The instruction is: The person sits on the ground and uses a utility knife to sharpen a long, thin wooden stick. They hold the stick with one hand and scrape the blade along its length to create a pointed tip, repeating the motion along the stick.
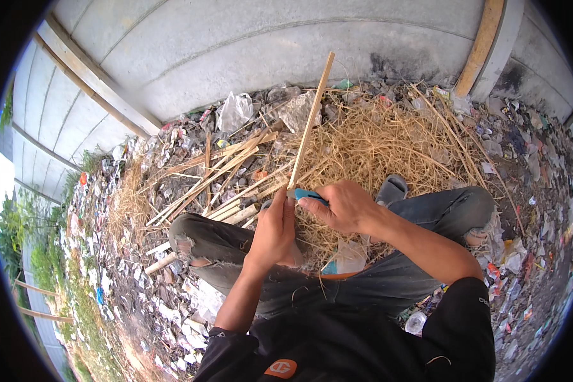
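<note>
Bamboo strip (pixel 311 118), upright above the knees, gripped at its base by the left hand (pixel 275 232); right hand (pixel 345 207) grips a blue-handled knife (pixel 307 195) against it. Shaving stage, apparently; the next stroke calls for steady downward control.

Both bare forearms rise from the lower edge and meet in front of the body, above the lap. The left hand (pixel 275 230) comes up nearly straight, wrist in line with the forearm, back of the hand facing the camera, fingers curled shut in a tight grip. The right hand (pixel 342 207) reaches in from the right with the elbow bent outward, wrist slightly flexed, fingers folded closed and thumb stretched toward the left hand. The two hands sit just beside each other, knuckles almost touching. Both knees are bent.
</note>
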{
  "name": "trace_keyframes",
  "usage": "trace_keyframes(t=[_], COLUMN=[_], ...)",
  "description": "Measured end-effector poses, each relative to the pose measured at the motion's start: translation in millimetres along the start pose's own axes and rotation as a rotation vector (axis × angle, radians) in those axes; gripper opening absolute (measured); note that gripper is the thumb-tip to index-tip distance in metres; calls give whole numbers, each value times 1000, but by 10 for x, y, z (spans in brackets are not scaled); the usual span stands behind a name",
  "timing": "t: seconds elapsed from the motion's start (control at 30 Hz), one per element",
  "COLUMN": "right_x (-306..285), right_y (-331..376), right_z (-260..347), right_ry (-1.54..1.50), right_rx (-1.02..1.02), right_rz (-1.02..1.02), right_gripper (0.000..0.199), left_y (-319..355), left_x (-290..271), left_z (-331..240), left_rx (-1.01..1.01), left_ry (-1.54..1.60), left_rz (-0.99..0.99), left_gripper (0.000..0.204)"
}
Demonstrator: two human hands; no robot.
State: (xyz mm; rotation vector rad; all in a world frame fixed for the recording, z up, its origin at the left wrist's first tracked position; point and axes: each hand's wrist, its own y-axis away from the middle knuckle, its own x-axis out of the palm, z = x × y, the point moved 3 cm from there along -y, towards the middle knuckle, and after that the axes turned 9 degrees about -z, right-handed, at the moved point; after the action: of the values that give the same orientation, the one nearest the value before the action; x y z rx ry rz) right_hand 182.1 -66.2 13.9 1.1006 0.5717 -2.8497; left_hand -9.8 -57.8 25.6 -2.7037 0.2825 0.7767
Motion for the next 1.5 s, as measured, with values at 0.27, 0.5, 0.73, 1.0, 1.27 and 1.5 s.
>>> trace_keyframes(t=[0.27,0.5,0.73,1.0,1.27,1.5], right_x=[215,185,-261,-41,143,266], right_y=[-126,-157,-218,-51,-24,-81], right_z=[-205,-179,-361,22,-100,-306], right_ry=[193,309,255,3,168,272], right_rx=[-67,-95,-121,23,1,-153], right_rz=[-81,-101,-242,117,32,-73], right_gripper=[79,74,67,80,77,77], left_y=[5,13,167,88,122,142], left_x=[64,111,79,51,89,91], left_z=[131,297,253,170,251,281], left_rx=[-35,-108,-316,-229,-154,-178], left_ry=[-92,16,348,207,87,64], left_rz=[-43,2,151,88,49,72], left_gripper=[32,30,37,30,21,23])
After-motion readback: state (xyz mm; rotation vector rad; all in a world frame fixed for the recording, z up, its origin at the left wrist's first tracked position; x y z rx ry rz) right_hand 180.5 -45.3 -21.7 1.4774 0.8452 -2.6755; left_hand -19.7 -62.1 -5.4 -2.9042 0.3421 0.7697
